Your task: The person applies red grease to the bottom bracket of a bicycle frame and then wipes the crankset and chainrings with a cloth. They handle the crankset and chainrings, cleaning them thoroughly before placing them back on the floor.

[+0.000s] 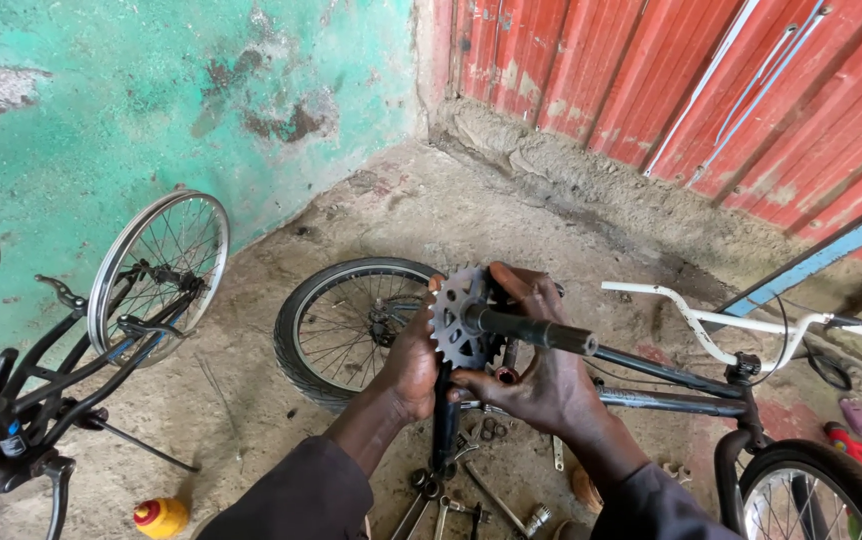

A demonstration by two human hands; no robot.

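Note:
A toothed metal chainring sits on a dark crank axle that points toward me, above a small bicycle lying on its side. My left hand cups the chainring from the left and behind. My right hand wraps around it from the right, thumb near the lower teeth. A black crank arm hangs down below my hands. The bicycle's frame tube runs right from there.
The lying bicycle's wheel is behind my hands and its white handlebar is to the right. Wrenches lie on the concrete floor below. A yellow bottle stands lower left. Another bicycle leans at the left wall.

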